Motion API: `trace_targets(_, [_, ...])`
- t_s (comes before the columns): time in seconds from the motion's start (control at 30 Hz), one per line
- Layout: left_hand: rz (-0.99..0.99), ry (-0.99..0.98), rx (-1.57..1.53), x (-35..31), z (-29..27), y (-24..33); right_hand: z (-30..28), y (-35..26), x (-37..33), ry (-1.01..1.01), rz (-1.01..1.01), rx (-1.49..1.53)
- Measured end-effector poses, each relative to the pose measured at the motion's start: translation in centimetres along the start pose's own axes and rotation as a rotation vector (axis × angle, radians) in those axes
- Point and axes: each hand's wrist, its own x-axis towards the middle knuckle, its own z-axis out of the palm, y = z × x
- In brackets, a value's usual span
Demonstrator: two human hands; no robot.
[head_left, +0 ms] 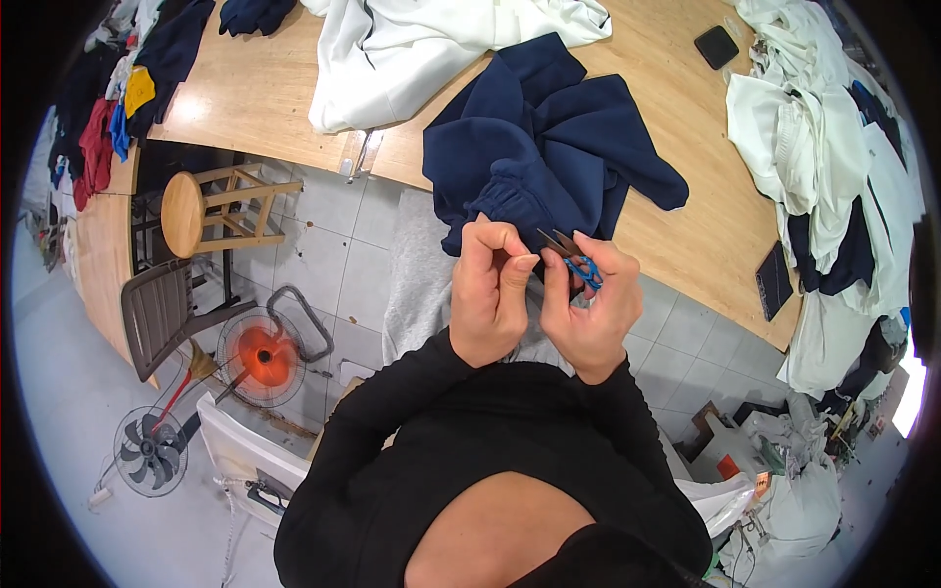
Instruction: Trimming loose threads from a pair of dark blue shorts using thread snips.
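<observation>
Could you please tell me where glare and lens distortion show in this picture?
Head view: glare whitens part of the table at upper left; a bright patch burns out at the right rim; the table's front edge bows; the scissors look fairly sharp.

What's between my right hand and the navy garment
Head view: the blue-handled scissors lie between, pointing from your right hand toward the navy garment.
</observation>
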Motion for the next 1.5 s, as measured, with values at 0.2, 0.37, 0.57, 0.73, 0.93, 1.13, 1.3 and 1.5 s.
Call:
trace_targets(0.2, [0.09, 0.079, 0.1, 0.3, 0.0, -0.9, -0.1, -0.7, 0.5, -0.006, 0.008, -0.02])
trace_targets(0.37, [0.079, 0.019, 0.085, 0.2, 0.2, -0.6, -0.8, -0.5, 0.0, -0.017, 0.096, -0.041])
trace_targets(0.57, [0.075, -0.019, 0.116, 0.4, -0.1, -0.6, -0.9, 0.3, 0.9, 0.205, 0.304, 0.216])
trace_targets(0.73, [-0.069, 0.067, -0.276, 0.8, -0.2, -1.0, -3.9, 2.7, 0.9, 0.048, 0.364, 0.276])
trace_targets(0.93, [-0.092, -0.013, -0.341, 2.6, -0.6, 0.8, -1.4, 2.3, 0.0, -0.109, 0.342, 0.188])
trace_targets(1.13, [-0.002, 0.319, 0.301, 5.2, -8.9, -1.4, -4.1, 5.7, 2.0, 0.033, 0.631, 0.332])
trace_targets(1.3, [-0.006, -0.193, 0.547, 3.1, -5.8, 0.2, -4.7, 6.2, 2.6, 0.004, 0.827, 0.587])
trace_targets(1.5, [-0.283, -0.235, 0.133, 4.5, -6.8, -5.5, -6.4, 5.5, 3.2, 0.335, 0.879, 0.795])
